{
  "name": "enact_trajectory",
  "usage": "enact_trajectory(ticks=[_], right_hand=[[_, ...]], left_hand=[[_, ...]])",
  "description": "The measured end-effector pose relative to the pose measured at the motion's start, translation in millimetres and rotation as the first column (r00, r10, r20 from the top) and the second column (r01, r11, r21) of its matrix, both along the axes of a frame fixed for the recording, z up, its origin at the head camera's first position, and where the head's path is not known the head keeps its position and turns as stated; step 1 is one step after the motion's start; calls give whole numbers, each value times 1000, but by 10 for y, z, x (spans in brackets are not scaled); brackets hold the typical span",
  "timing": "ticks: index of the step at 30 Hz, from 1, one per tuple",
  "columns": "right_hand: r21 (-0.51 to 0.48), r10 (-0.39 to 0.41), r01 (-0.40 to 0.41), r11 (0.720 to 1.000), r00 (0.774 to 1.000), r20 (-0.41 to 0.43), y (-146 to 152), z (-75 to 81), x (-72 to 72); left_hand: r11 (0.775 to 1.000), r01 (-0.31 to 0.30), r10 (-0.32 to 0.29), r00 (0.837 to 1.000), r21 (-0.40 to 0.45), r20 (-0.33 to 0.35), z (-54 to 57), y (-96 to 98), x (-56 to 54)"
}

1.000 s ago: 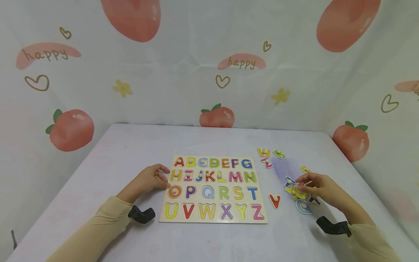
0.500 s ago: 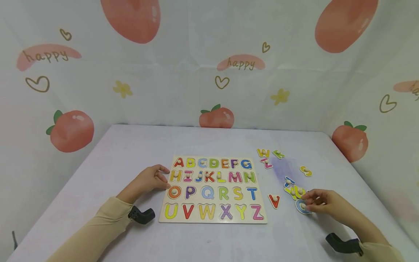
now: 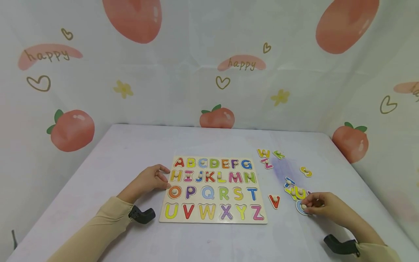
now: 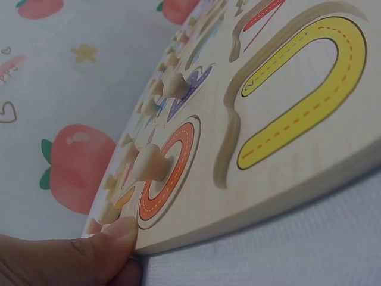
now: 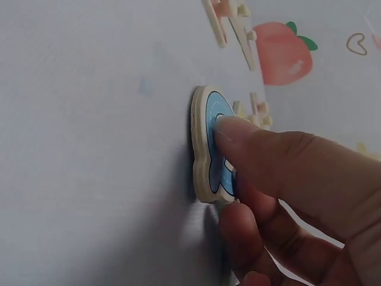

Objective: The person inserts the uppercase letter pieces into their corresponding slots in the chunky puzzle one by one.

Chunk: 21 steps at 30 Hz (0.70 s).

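1. Right hand [image 3: 327,207], lower right: fingers pinching blue Q piece [image 5: 212,140]; thumb covers part.
2. Left hand [image 3: 148,182], lower left: fingers loosely spread against letter board [image 3: 198,193] edge.
3. Purple piece [image 3: 309,193] mostly hidden behind right hand.

Blue Q [image 5: 209,146] (right wrist view) partly hidden

Fruit-printed sheeting [image 3: 170,83] behind and beside a white table [image 3: 147,145] shows a screened booth.

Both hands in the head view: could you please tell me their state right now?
Left hand: open, touching the left edge of the pale rectangular wooden alphabet board.
Right hand: closed, holding the light-blue wooden letter Q piece.
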State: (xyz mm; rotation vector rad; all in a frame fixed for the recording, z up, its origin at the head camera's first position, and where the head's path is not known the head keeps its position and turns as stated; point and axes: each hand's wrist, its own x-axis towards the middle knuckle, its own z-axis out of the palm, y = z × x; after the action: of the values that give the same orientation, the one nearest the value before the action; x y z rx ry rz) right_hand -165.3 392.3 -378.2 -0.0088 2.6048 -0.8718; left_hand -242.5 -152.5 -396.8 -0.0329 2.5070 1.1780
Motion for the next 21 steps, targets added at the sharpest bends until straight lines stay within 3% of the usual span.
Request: enact_trajectory(ticks=[5, 10, 14, 21], right_hand=[[16, -10, 10, 1000, 1000, 0, -64, 103, -52], [-71, 64, -70, 995, 995, -83, -231, 204, -137], [-101, 108, -120, 988, 987, -117, -493, 278, -250], [-98, 160, -170, 981, 982, -105, -1056, 335, -468]], left_hand=[[1000, 3, -3, 1000, -10, 3, 13, 6, -6], [1000, 9, -9, 1000, -12, 8, 23, -1, 2], [1000, 7, -7, 1000, -11, 10, 25, -1, 3], [1000, 13, -13, 1000, -12, -1, 42, 10, 10]])
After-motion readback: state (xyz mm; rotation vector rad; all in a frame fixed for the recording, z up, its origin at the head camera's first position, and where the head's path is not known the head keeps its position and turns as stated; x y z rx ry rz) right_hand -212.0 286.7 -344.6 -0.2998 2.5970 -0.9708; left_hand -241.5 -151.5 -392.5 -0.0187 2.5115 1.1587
